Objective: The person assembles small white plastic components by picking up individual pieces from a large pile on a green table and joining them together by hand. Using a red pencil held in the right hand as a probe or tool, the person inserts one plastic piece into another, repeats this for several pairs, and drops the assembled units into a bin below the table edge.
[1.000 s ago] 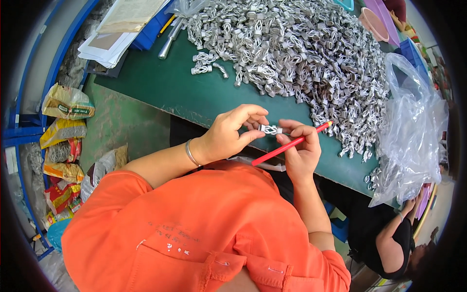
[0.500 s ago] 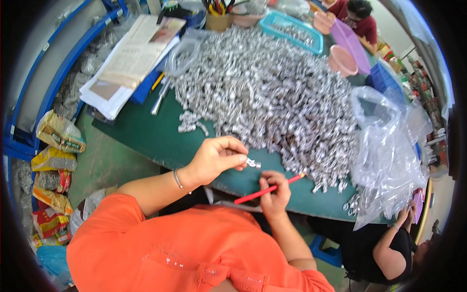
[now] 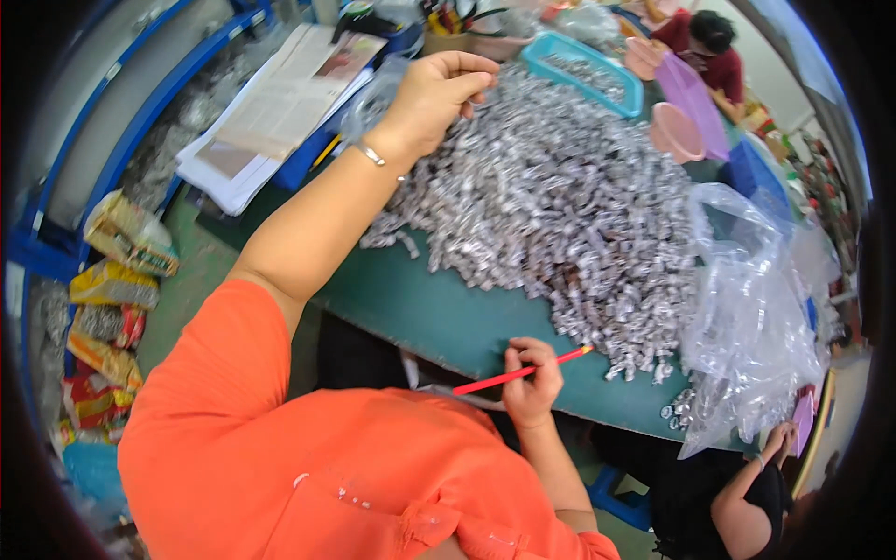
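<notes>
Metal pieces [image 3: 551,205] heaped, printed sheets [image 3: 289,103] near — blurred, unreadable

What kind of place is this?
Likely a small-parts workshop: a large heap of silvery metal pieces covers much of the green table, a teal basket holds small pieces, and filled sacks stand at left.

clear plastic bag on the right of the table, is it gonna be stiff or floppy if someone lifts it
Probably floppy: the clear plastic bag lies in loose folds and creases. It is likely light for its size, since the film looks thin and see-through. It may also shift easily when pushed, as its shape looks slack and crumpled.
</notes>
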Demonstrator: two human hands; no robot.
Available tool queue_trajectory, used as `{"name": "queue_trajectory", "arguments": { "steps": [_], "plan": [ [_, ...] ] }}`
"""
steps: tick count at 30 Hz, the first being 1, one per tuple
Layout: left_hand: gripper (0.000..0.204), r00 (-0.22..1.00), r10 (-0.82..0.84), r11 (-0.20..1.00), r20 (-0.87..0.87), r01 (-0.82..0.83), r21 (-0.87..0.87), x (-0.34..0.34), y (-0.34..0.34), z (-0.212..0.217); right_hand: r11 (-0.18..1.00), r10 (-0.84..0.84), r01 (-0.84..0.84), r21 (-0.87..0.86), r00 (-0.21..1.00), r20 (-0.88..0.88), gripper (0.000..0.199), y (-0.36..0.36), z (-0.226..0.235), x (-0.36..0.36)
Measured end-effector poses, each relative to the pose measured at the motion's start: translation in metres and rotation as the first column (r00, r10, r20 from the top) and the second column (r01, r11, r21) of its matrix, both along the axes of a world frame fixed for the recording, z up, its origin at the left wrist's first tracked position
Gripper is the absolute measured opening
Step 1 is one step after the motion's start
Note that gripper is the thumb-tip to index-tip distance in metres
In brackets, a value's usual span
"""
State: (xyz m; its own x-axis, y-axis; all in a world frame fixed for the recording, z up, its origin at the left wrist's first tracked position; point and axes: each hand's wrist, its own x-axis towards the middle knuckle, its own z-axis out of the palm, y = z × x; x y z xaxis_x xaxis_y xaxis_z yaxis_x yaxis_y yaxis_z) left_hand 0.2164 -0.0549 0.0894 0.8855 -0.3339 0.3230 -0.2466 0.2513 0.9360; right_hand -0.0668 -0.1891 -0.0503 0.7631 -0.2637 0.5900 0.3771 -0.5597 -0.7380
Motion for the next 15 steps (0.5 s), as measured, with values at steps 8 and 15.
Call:
{"name": "queue_trajectory", "arguments": {
  "steps": [8, 15],
  "plan": [
    [0.025, 0.937, 0.039, 0.441, 0.347, -0.328, 0.836, -0.079, 0.131, -0.097, 0.996, 0.089, -0.088, 0.017, 0.995, -0.053, 0.015, 0.002, -0.005, -0.004],
    [0.018, 0.924, -0.123, 0.649, 0.362, -0.201, 0.734, -0.150, 0.105, -0.122, 0.996, 0.086, -0.086, 0.003, 0.992, -0.098, 0.018, 0.005, -0.002, -0.002]
  ]
}}
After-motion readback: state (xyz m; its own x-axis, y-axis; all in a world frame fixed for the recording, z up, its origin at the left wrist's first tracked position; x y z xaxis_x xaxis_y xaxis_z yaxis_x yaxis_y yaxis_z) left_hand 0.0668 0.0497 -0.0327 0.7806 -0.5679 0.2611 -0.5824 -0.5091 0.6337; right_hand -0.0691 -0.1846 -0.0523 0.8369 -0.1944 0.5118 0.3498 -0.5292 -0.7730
